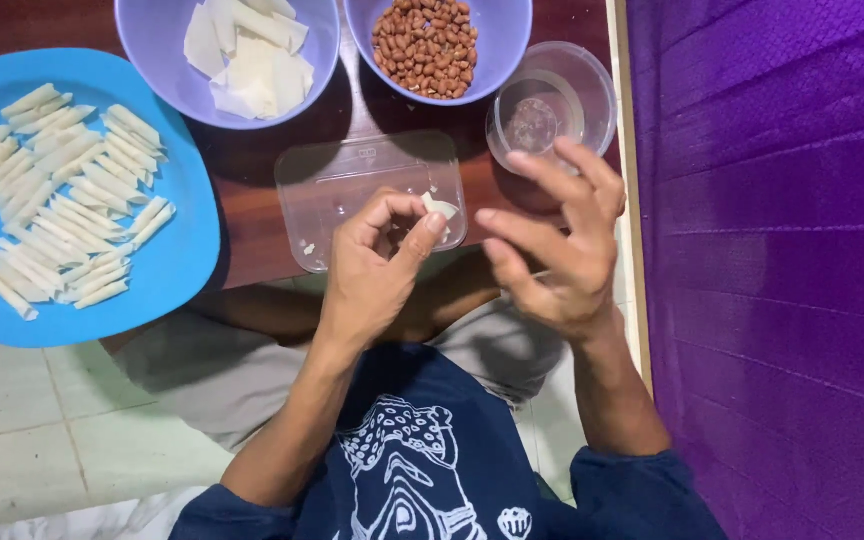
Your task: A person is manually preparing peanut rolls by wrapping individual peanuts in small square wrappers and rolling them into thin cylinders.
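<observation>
Dark wood makes up the counter (262,215), with purple cloth beside it. Left hand (377,270) pinches a small white wrapper piece (440,207) between thumb and finger, over a clear flat lid (352,180). Right hand (557,245) is spread wide, holding nothing. To roll well, I think, keep the pinch gentle and tight, like the rolled sticks (62,190) on the blue plate (177,270).

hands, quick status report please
Left hand pinching a small white wrapper piece. Right hand open, empty, beside it. Clear tray just beyond; nothing in the way.
</observation>
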